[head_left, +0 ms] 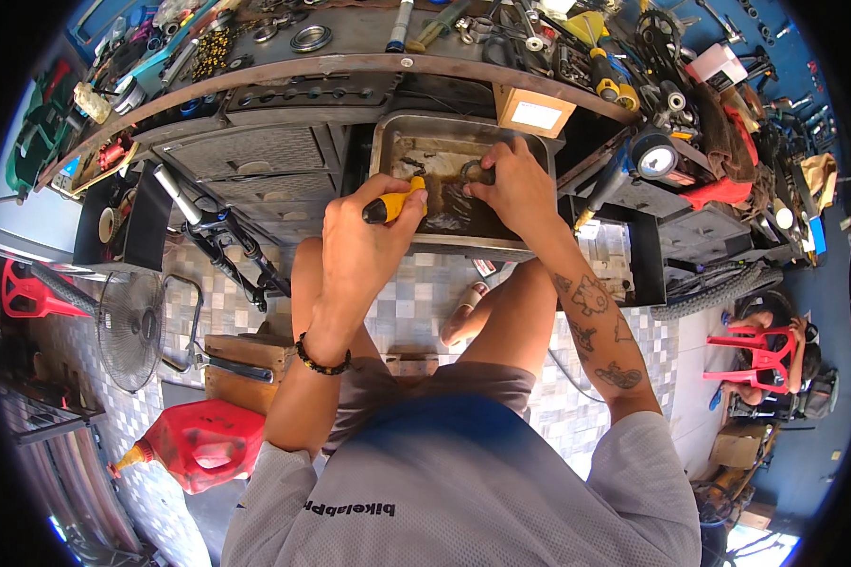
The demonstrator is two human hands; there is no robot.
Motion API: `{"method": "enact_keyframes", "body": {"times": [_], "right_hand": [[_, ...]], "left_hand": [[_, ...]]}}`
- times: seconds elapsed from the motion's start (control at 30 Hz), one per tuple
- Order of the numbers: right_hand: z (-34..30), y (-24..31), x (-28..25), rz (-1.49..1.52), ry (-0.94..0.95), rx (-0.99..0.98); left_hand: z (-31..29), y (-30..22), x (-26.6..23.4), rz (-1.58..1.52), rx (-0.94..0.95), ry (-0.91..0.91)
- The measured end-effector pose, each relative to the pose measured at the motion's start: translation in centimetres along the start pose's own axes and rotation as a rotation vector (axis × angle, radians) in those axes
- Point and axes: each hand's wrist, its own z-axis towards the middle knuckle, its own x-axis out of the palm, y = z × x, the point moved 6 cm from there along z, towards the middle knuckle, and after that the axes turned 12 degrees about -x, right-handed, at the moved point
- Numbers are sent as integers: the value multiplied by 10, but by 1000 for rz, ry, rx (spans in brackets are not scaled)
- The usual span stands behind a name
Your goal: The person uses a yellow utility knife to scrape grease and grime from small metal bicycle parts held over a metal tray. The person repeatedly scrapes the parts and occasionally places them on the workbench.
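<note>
My left hand (364, 227) is closed round a brush with a yellow-and-black handle (394, 205). Its brownish, bristle-like end (436, 197) points down into a rectangular metal tray (454, 121). My right hand (520, 184) pinches a small dark ring-shaped part (473, 173) inside the same tray, just right of the brush. Murky brown liquid seems to lie in the tray, and another small dark part (413, 163) sits near its far left side. My fingers hide some of both held things.
A workbench (350, 64) full of tools runs beyond the tray. Under its edge is a cardboard box (536, 111). Left are a bicycle fork (227, 236), a fan (132, 331) and a red jug (203, 439). On the right, a person sits by a red chair (761, 357), near a tyre (719, 291).
</note>
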Motion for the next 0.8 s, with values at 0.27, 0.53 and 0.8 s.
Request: {"method": "enact_keyframes", "body": {"times": [0.27,0.53,0.8], "right_hand": [[9,-8,1,17,24,79],[12,-23,10,857,-65,157],[6,-16,4,1012,-159,-1]], "left_hand": [[-3,1,-1,-60,43,20],[-10,-7,-5,-113,62,12],[-11,-25,9,-144,460,-76]]}}
